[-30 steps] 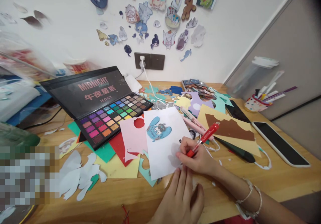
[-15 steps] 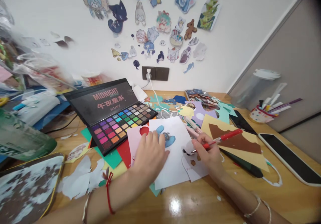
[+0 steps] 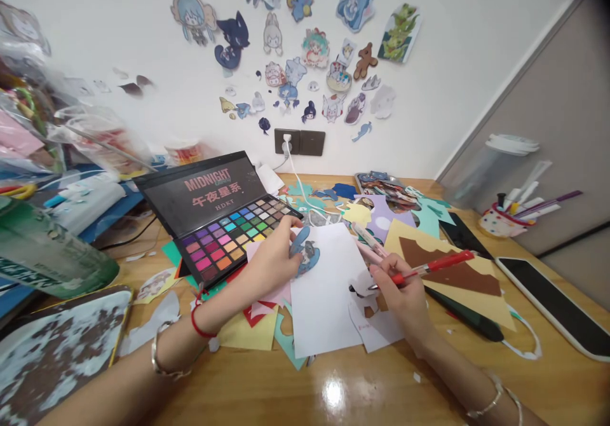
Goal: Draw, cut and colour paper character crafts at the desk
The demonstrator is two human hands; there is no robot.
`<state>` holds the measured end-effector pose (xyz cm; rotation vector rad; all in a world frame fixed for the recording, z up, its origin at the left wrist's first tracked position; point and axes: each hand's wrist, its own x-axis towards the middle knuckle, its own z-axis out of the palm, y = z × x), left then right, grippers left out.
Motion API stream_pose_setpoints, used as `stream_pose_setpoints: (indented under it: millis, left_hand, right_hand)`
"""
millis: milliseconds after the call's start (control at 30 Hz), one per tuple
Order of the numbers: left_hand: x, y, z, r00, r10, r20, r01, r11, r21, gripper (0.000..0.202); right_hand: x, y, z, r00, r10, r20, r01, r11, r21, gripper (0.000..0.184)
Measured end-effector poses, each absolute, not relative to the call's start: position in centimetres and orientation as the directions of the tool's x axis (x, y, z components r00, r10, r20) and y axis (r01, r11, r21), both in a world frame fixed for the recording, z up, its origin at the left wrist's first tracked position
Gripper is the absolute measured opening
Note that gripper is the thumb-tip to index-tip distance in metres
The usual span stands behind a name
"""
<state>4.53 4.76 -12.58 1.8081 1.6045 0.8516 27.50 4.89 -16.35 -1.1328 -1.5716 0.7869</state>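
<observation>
My right hand (image 3: 399,289) is closed around a red pen (image 3: 431,267), its tip pointing left over a small paper cut-out (image 3: 376,324) at the white sheet's right edge. My left hand (image 3: 271,261) rests with fingers down on the upper left corner of the white sheet (image 3: 326,299), touching a blue cartoon drawing (image 3: 307,254). Whether those fingers pinch the paper I cannot make out. An open eyeshadow palette (image 3: 223,229) with coloured pans stands just left of that hand.
Coloured paper scraps (image 3: 248,330) lie under the sheet. Brown and yellow paper (image 3: 448,267), a dark pen (image 3: 464,318) and two phones (image 3: 553,305) sit to the right. A pen cup (image 3: 500,219) is at far right, a green bottle (image 3: 42,254) at left. A charger cable (image 3: 298,184) runs from the wall socket.
My left hand came up from the near table edge onto the sheet, then slid toward the blue drawing. My right hand with the pen moved right, off the sheet's lower edge.
</observation>
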Motion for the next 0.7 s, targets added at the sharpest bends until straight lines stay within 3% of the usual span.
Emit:
stream_pose_setpoints:
  millis: [67, 167, 300, 467, 567, 633, 700]
  left_hand:
    - [4.2, 4.8, -11.3, 0.137, 0.99, -0.032, 0.397, -0.025, 0.918, 0.039]
    - [4.8, 4.1, -10.4, 0.374, 0.911, -0.173, 0.144, 0.127, 0.981, 0.038]
    - [7.4, 2.5, -12.3, 0.566, 0.796, -0.214, 0.199, 0.12, 0.973, 0.037]
    - [9.7, 1.9, -15.6, 0.519, 0.851, -0.079, 0.336, -0.118, 0.934, 0.043]
    - [9.9, 1.5, -15.4, 0.478, 0.87, 0.116, 0.491, -0.374, 0.787, 0.043]
    - [10.3, 0.3, -14.8, 0.488, 0.836, 0.252, 0.642, -0.539, 0.545, 0.029]
    - [11.2, -1.7, -14.6, 0.564, 0.771, 0.297, 0.72, -0.635, 0.281, 0.014]
  right_hand:
    - [27.6, 5.0, -16.4, -0.038, 0.935, 0.354, 0.273, 0.35, -0.896, 0.031]
    - [27.7, 5.1, -16.5, -0.024, 0.94, 0.339, 0.25, 0.334, -0.909, 0.032]
    - [27.6, 5.0, -16.7, -0.016, 0.958, 0.286, 0.181, 0.284, -0.942, 0.031]
    - [27.7, 4.9, -17.0, 0.002, 0.982, 0.186, 0.017, 0.186, -0.982, 0.031]
    - [28.0, 4.9, -17.2, -0.047, 0.988, 0.149, -0.062, 0.146, -0.987, 0.031]
    - [28.1, 4.9, -17.3, -0.109, 0.987, 0.121, -0.087, 0.112, -0.99, 0.031]
    - [28.0, 4.8, -17.5, -0.206, 0.973, 0.101, -0.078, 0.086, -0.993, 0.031]
